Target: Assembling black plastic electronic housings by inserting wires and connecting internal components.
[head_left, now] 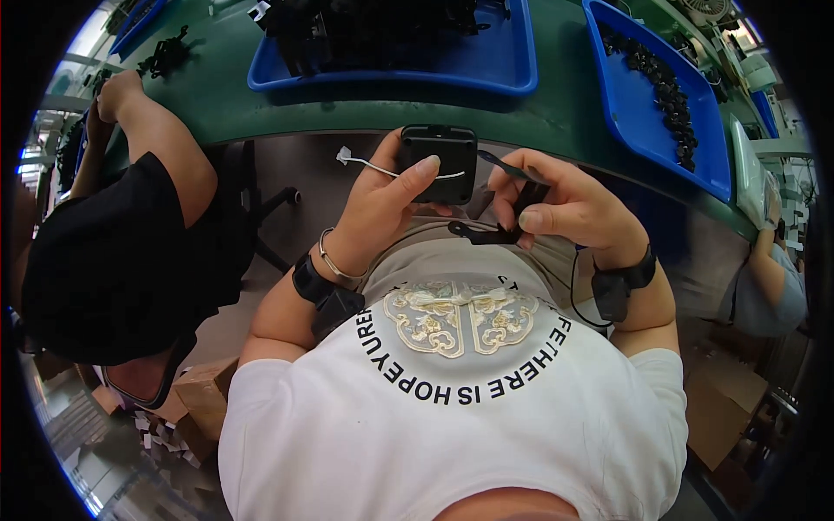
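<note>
My left hand is closed around a flat, square black plastic housing with rounded corners, its thumb lying across the face. A thin white cable runs under that thumb and ends in a small white connector left of the hand. Just to the right, my right hand pinches a black part with a curved, looped arm pointing left. A dark flat strip stretches between the housing and my right fingers; where it ends is hidden. Both hands are above my lap, before the table edge.
On the green table stands a blue tray heaped with black parts. Another blue tray at the right holds small black pieces. A co-worker sits close at the left, another person at the far right. Cardboard boxes stand lower left.
</note>
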